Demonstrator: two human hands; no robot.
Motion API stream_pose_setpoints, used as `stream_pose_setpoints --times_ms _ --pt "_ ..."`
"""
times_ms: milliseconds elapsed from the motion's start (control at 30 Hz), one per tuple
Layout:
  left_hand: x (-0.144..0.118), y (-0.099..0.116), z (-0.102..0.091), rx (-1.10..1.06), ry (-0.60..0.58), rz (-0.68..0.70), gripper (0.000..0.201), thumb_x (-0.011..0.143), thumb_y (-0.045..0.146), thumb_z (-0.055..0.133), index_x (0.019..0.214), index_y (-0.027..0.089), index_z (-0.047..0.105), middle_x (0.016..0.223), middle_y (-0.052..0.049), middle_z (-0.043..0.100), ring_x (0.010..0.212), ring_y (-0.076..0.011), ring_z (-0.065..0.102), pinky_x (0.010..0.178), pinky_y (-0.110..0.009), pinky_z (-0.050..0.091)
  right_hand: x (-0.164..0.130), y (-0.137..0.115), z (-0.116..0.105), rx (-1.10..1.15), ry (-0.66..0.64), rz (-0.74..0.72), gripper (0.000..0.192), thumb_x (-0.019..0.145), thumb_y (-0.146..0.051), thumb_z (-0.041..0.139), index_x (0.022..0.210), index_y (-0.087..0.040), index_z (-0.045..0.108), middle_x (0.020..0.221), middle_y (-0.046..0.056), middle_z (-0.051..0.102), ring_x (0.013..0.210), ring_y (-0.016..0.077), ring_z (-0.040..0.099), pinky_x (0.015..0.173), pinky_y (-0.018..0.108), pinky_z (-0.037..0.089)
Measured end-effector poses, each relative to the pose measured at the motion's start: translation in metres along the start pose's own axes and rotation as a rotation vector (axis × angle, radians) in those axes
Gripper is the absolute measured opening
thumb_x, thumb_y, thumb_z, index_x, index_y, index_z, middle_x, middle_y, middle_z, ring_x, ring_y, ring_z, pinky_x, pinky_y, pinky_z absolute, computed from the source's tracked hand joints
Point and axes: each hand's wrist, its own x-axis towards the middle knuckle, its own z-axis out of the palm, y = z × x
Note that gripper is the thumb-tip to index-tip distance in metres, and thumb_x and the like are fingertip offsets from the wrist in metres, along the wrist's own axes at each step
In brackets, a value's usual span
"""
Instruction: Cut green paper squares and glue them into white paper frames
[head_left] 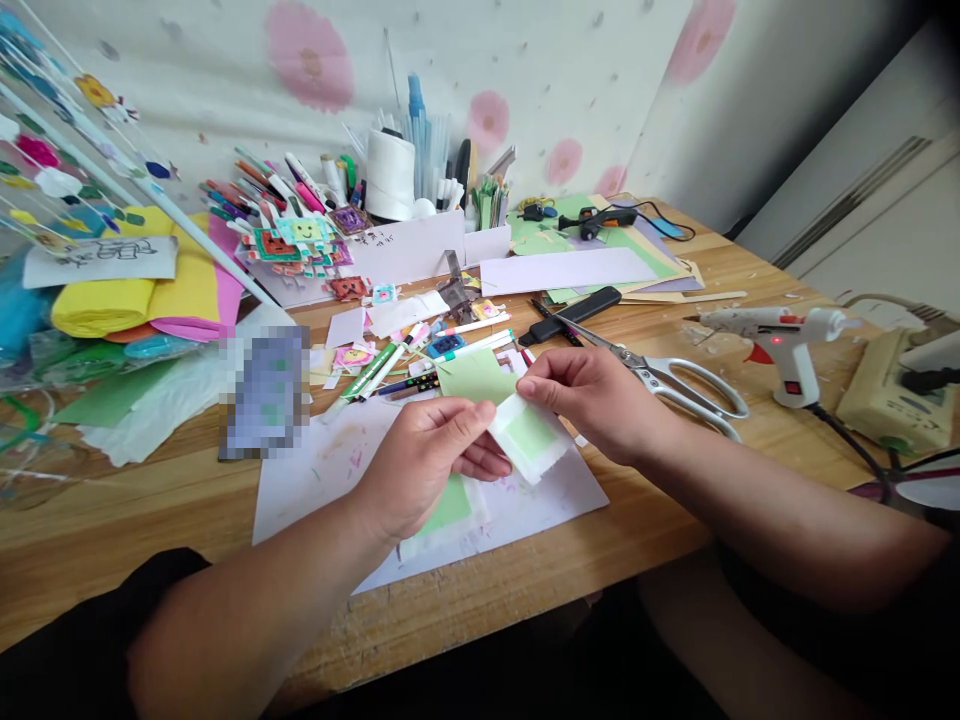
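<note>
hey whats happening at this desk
A person sits at a cluttered wooden table and holds a small white-edged green paper piece between both hands: the left hand pinches its near side and the right hand grips its far corner. A similar green and white piece lies under the left hand on a white sheet. Scissors and a glue gun lie to the right, with pens and paper scraps behind.

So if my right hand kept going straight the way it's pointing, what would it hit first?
The right hand points left, toward the left hand. It would probably meet those fingers first, since both pinch the same white and green paper piece; depth is hard to judge.
</note>
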Motion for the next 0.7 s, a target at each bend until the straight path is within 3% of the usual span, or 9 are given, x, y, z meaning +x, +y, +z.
stream_pose_setpoints --times_ms 233,400,533,700 --pt "0.000 -0.001 0.003 0.090 0.100 0.068 0.024 0.079 0.034 0.065 0.067 0.014 0.061 0.059 -0.001 0.068 0.052 -0.0126 0.066 0.052 -0.021 0.052 -0.009 -0.001 -0.002 0.101 -0.047 0.038 0.040 0.081 -0.054 0.056 0.065 -0.018 0.054 0.056 -0.004 0.043 0.050 0.0098 0.040 0.046 0.025 0.031" --pt "-0.003 -0.002 0.005 0.040 0.038 0.051 0.025 0.080 0.036 0.063 0.070 0.013 0.062 0.063 -0.003 0.068 0.056 -0.0146 0.066 0.057 -0.026 0.055 -0.012 -0.002 0.000 0.042 -0.045 0.034 0.030 0.075 -0.044 0.066 0.065 -0.017 0.056 0.057 -0.004 0.047 0.049 0.0084 0.038 0.046 0.023 0.029" --pt "-0.006 -0.001 0.007 -0.018 -0.027 0.047 0.024 0.078 0.038 0.064 0.077 0.014 0.063 0.068 -0.001 0.066 0.059 -0.0150 0.065 0.057 -0.029 0.056 -0.016 -0.006 -0.001 -0.031 -0.149 0.023 0.028 0.074 -0.042 0.068 0.066 -0.016 0.061 0.057 -0.004 0.049 0.051 0.0088 0.039 0.046 0.023 0.028" --pt "-0.005 0.000 0.010 0.040 0.042 0.016 0.022 0.074 0.031 0.068 0.066 0.015 0.055 0.063 0.002 0.061 0.054 -0.0123 0.063 0.054 -0.026 0.055 -0.022 -0.010 -0.003 -0.067 -0.142 0.000 0.035 0.082 -0.048 0.057 0.066 -0.016 0.059 0.058 -0.003 0.047 0.053 0.0100 0.041 0.049 0.024 0.032"
